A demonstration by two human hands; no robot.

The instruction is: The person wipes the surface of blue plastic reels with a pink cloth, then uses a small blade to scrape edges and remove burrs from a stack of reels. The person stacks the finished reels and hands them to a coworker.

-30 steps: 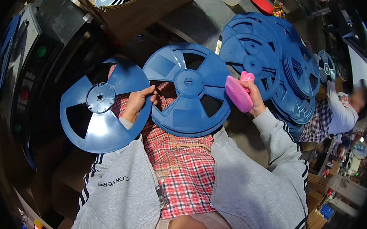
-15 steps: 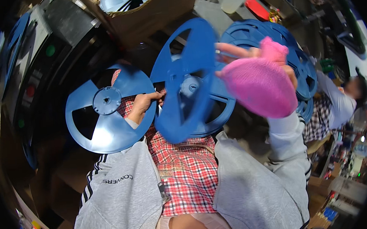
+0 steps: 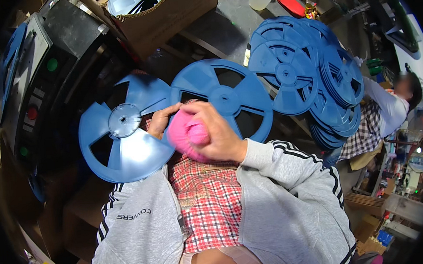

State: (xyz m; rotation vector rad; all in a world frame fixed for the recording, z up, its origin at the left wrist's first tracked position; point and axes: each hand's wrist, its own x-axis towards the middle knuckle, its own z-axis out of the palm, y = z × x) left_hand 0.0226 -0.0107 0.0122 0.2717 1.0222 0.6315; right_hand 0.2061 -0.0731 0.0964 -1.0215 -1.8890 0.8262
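Left hand (image 3: 158,122) mostly hidden, perhaps gripping.

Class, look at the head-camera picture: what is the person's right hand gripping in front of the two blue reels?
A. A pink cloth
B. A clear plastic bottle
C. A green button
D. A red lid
A: the right hand is closed around a pink cloth, pressed near the blue reel that the left hand steadies.

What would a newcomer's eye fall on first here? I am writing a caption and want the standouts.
Big blue plastic reels dominate: one at centre behind the right hand, which grips a pink cloth, another by the left hand. A stack of reels fans out on the table at upper right.
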